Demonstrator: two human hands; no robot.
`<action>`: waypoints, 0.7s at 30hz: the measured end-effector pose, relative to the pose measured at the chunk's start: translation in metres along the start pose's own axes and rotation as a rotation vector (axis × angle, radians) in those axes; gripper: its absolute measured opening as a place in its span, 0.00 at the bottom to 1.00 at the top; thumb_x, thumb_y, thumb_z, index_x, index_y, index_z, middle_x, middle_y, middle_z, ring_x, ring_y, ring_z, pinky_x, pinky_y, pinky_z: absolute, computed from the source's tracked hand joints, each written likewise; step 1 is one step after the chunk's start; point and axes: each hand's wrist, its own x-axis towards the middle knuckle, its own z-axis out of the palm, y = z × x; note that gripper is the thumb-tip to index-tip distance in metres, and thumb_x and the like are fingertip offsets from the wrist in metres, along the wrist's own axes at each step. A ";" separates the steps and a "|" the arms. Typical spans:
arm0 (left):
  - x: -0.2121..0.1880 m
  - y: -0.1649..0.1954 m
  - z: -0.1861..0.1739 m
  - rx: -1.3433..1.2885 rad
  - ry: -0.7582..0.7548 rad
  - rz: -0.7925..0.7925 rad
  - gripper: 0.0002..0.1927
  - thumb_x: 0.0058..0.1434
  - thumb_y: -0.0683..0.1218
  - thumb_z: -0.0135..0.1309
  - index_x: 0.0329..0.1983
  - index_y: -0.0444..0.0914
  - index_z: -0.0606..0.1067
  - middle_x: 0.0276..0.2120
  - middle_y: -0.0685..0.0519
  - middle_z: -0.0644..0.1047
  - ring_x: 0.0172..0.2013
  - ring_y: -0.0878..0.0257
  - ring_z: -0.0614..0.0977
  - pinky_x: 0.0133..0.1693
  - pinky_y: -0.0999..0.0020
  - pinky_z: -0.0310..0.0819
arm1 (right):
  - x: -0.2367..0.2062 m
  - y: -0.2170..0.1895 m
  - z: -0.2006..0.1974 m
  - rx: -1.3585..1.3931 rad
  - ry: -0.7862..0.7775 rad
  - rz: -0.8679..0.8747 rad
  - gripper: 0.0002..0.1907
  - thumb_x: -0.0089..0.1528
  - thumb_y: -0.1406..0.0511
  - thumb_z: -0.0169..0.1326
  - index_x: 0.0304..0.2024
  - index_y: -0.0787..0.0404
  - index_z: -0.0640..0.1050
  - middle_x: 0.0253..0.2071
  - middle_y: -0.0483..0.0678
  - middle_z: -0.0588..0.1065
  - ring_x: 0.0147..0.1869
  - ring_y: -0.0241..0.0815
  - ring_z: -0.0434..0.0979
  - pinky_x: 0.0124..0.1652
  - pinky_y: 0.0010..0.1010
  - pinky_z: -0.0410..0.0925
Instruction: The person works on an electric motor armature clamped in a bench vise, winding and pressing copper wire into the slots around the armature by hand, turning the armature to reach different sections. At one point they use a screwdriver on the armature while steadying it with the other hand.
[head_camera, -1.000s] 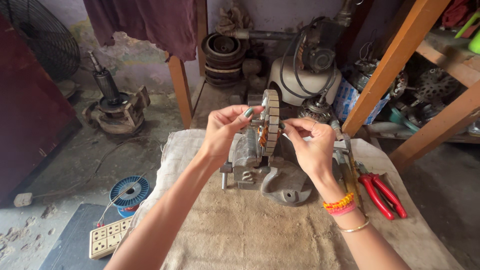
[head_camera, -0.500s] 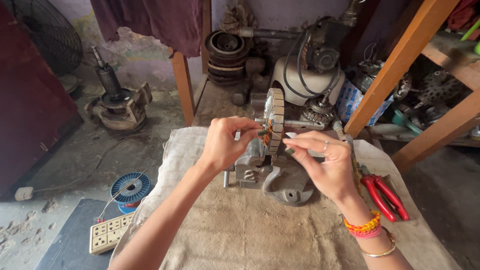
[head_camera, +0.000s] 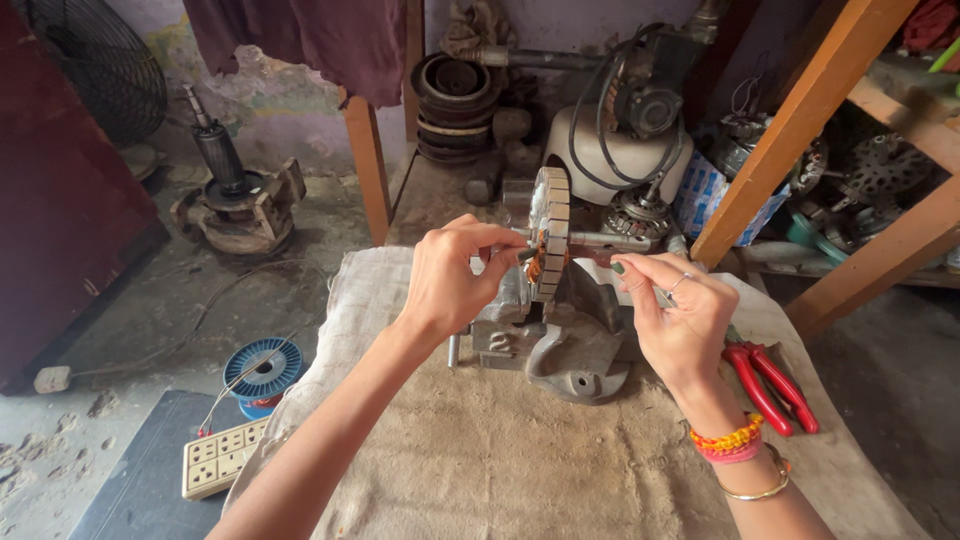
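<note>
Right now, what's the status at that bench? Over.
Left hand pinching at stator core. Right hand steadying shaft side, grip unclear. Core upright in grey vise. Red pliers lying clear.
</note>
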 end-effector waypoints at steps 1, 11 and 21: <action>0.000 -0.001 0.001 0.012 -0.013 0.000 0.09 0.56 0.42 0.64 0.41 0.44 0.85 0.28 0.53 0.79 0.27 0.62 0.80 0.30 0.66 0.73 | -0.001 0.002 0.000 -0.033 0.002 -0.029 0.05 0.66 0.74 0.59 0.44 0.69 0.83 0.37 0.52 0.81 0.37 0.37 0.81 0.39 0.25 0.73; -0.001 -0.010 -0.001 -0.211 -0.039 -0.211 0.11 0.57 0.41 0.63 0.44 0.45 0.85 0.42 0.55 0.87 0.35 0.67 0.84 0.34 0.70 0.75 | -0.022 0.069 -0.026 0.094 0.045 0.319 0.06 0.65 0.77 0.55 0.44 0.73 0.82 0.36 0.51 0.80 0.35 0.36 0.80 0.37 0.24 0.74; 0.063 0.036 0.024 0.184 -0.137 0.737 0.18 0.41 0.50 0.68 0.36 0.41 0.83 0.35 0.51 0.83 0.42 0.53 0.82 0.43 0.54 0.77 | -0.018 0.066 -0.037 0.224 0.155 0.281 0.07 0.70 0.76 0.55 0.49 0.77 0.80 0.40 0.52 0.78 0.38 0.35 0.80 0.40 0.24 0.74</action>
